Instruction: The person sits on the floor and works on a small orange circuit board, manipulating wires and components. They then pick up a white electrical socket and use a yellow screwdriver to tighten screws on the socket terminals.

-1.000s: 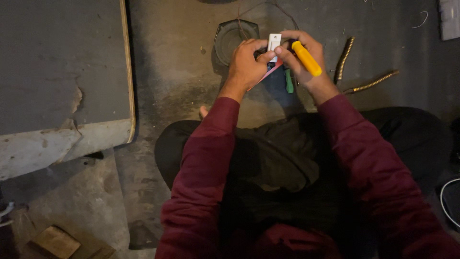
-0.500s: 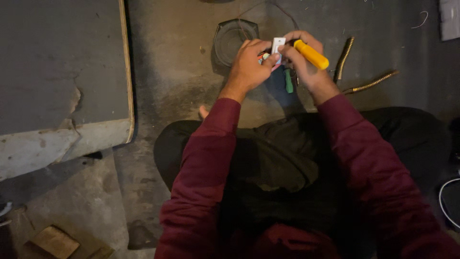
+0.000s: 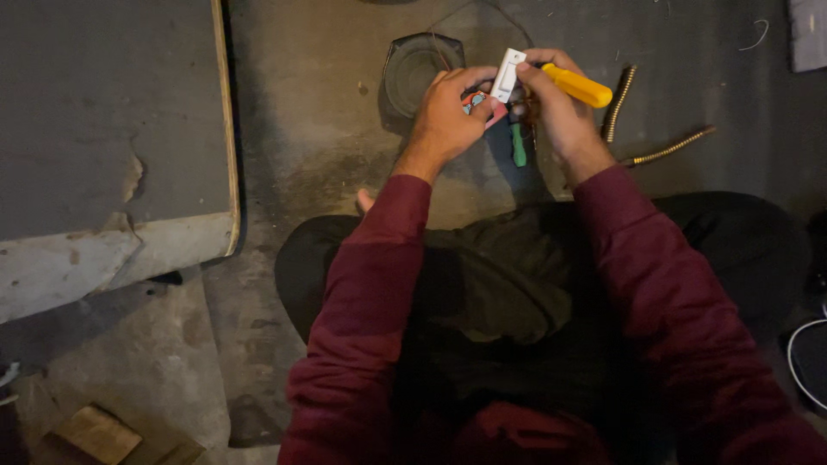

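- Left hand (image 3: 448, 108) grip closed on small white switch (image 3: 506, 76).
- Right hand (image 3: 551, 103) grip closed around yellow-handled screwdriver (image 3: 577, 86), tip at switch.
- Wiring appears unfinished; green screwdriver (image 3: 519, 146) lies below on the floor (image 3: 327, 129).

I am seated on a bare, stained concrete floor (image 3: 319, 164), which marks this as a rough workshop or unfinished work site and not a lived-in room. A worn board (image 3: 103, 112) with a chipped edge lies at my left. Two lengths of flexible metal conduit (image 3: 642, 120) lie on the floor, with a loose white cable (image 3: 797, 357) at my right and a wood offcut (image 3: 99, 433) near my left. Lighting is dim.
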